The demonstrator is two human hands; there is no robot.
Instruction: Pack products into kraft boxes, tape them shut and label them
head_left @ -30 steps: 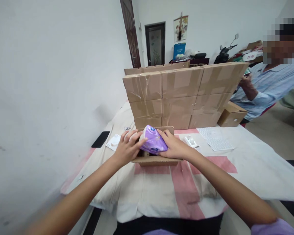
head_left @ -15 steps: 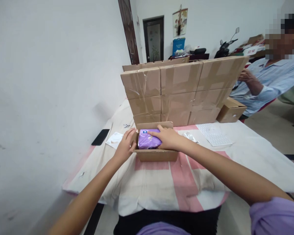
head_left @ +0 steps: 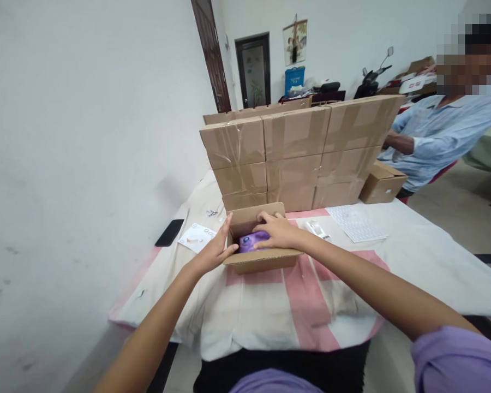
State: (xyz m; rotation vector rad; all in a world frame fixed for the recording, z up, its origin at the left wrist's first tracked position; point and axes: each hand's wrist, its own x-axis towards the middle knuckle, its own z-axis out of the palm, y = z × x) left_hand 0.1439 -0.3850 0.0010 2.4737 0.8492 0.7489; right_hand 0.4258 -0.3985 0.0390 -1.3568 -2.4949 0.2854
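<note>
Here, the left hand [head_left: 215,251], fingers released, rests at nine o'clock on the box [head_left: 265,261]. Inside, the right hand [head_left: 279,231] covers the pack [head_left: 247,242] from three o'clock; I cannot tell whether its fingers grip. Cartons [head_left: 295,136] stand beyond, at twelve.

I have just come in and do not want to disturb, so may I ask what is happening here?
A person has both hands at an open cardboard box on a cloth-covered table. The right hand is on a purple pack down inside it, while the left hand is at the box's left side. Behind stand stacked cartons; another person is beyond the table.
</note>
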